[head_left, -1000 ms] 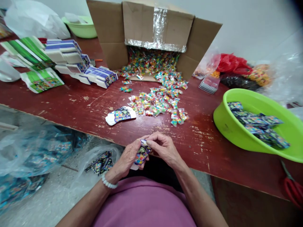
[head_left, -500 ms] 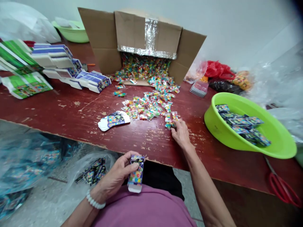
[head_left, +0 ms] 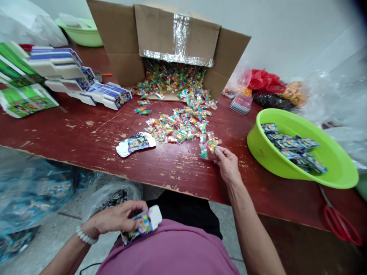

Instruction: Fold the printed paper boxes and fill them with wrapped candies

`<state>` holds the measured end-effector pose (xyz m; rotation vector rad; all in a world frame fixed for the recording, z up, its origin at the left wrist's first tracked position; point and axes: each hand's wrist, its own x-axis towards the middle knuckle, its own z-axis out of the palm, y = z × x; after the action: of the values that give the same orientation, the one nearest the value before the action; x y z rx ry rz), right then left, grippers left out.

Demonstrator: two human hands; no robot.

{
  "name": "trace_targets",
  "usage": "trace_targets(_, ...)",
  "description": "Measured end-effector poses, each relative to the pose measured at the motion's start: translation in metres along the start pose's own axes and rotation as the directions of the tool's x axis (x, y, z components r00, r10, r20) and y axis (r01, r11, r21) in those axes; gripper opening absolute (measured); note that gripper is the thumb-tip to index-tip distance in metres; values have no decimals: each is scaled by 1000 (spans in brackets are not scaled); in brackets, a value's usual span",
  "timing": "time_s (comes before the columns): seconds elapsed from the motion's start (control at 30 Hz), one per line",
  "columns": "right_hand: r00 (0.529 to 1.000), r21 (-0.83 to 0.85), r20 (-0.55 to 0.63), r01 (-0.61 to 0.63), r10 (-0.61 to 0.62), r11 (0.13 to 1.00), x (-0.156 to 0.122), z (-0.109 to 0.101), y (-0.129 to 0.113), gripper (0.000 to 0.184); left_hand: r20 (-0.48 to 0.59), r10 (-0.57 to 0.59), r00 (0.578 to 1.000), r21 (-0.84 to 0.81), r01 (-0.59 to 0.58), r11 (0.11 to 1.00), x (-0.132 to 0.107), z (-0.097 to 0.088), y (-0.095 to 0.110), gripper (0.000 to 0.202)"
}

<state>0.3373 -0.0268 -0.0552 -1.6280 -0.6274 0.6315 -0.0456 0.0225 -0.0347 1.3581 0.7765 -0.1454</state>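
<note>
My left hand (head_left: pixel 120 217) is wrapped around a small printed carton (head_left: pixel 145 222), held low in front of my shirt. The carton is tilted, and its white end flap points right. On the table, my right hand (head_left: pixel 228 164) has its fingertips pinched at the edge of a small clear packet of coloured candy (head_left: pixel 212 146). More candy packets (head_left: pixel 174 129) lie in a loose heap beyond that hand. A few flattened cartons (head_left: pixel 136 143) are stacked left of the heap.
An open cardboard box (head_left: pixel 120 57) spills candy packets onto the red table (head_left: pixel 86 133). At right stands a green basin (head_left: pixel 266 162) with dark packets, near red-handled scissors (head_left: pixel 340 223). Bundled cartons (head_left: pixel 107 95) are at left. A plastic bag (head_left: pixel 134 188) sits below the table edge.
My left hand has moved left and down, turning the carton so its white flap faces right. The right hand has shifted slightly right, its fingers now pinched at a candy packet.
</note>
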Motion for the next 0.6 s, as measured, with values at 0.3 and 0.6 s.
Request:
trace_targets(0.3, 889, 146, 440, -210, 127, 967, -64, 27, -45, 30, -39, 133, 990, -460, -135, 877, 36, 32, 40, 34)
trace_targets(0.6, 792, -56, 608, -24, 53, 998, -90, 42, -48, 16, -67, 220, 973, -451, -226, 863, 40, 46, 54, 39)
